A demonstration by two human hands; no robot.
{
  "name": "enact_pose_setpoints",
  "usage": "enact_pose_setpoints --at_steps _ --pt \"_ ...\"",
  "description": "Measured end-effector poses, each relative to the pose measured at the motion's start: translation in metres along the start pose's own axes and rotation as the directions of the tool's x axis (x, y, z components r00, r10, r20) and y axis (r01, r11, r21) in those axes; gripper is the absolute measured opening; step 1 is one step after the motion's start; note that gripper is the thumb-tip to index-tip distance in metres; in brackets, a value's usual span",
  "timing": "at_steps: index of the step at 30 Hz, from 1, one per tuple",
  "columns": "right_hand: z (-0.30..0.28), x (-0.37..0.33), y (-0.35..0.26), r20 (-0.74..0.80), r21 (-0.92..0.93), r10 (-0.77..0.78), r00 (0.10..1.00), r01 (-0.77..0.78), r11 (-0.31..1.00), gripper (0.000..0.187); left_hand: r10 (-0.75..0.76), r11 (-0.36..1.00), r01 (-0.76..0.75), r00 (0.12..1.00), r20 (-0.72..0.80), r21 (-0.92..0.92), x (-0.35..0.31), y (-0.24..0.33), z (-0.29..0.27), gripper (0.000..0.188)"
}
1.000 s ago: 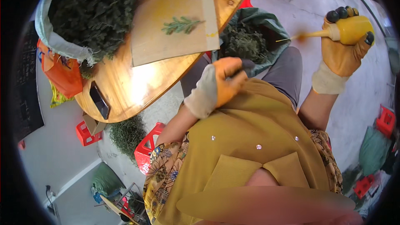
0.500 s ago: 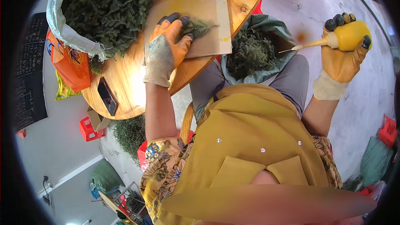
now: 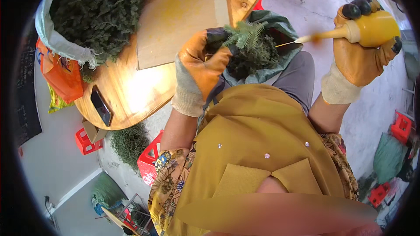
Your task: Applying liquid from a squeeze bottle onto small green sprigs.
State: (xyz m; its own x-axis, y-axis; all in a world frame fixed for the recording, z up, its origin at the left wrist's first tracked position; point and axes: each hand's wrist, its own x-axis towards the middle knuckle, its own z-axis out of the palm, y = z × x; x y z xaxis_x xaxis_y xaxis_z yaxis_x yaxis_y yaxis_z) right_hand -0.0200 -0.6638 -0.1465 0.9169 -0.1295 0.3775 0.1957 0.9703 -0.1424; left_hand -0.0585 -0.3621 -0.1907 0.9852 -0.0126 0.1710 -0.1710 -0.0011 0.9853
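Pinched in the gloved fingers of my left hand (image 3: pixel 205 63) is a small green fern-like sprig (image 3: pixel 247 35), raised over the open mouth of a green sack (image 3: pixel 286 24) between my legs. Dark greenery (image 3: pixel 258 59) fills that sack. My right hand (image 3: pixel 361 59), in an orange glove with dark fingertips, grips a yellow squeeze bottle (image 3: pixel 380 28) lying sideways. Its thin needle tip points left toward the sprig, apart from it. A cardboard sheet (image 3: pixel 175 22) with yellow specks lies on the wooden table (image 3: pixel 131 83), left of the sack.
A large white sack (image 3: pixel 46 30) of dark sprigs (image 3: pixel 100 13) stands on the table's left. A phone (image 3: pixel 101 106) lies near the table's edge, by an orange bag (image 3: pixel 59 72). Red stools (image 3: pixel 151 159) and a heap of greenery (image 3: pixel 130 146) are on the floor.
My left hand has lifted the sprig off the cardboard and brought it right, over the sack. The right hand still holds the bottle, with its tip now nearer the sprig.
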Motion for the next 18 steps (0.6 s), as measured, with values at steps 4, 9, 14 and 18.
enact_pose_setpoints --at_steps 4,9,14,18 --pt "0.021 0.006 0.001 -0.098 0.034 0.078 0.992 -0.075 0.997 0.055 -0.008 1.000 0.009 0.998 0.061 -0.028 -0.004 -0.002 0.015 0.039" --pt "0.014 0.008 0.021 0.035 -0.057 0.110 0.993 -0.108 0.992 0.060 0.178 0.972 -0.197 0.974 0.143 0.129 -0.006 -0.013 0.020 0.071" --pt "0.006 0.008 0.029 0.063 -0.116 0.112 0.992 -0.104 0.988 0.065 0.186 0.970 -0.210 0.964 0.188 0.120 -0.002 -0.020 0.019 0.075" --pt "-0.022 0.001 0.051 0.012 -0.685 -0.427 0.904 0.319 0.655 0.078 0.055 0.983 -0.096 0.968 0.245 0.158 -0.005 -0.013 0.015 0.073"
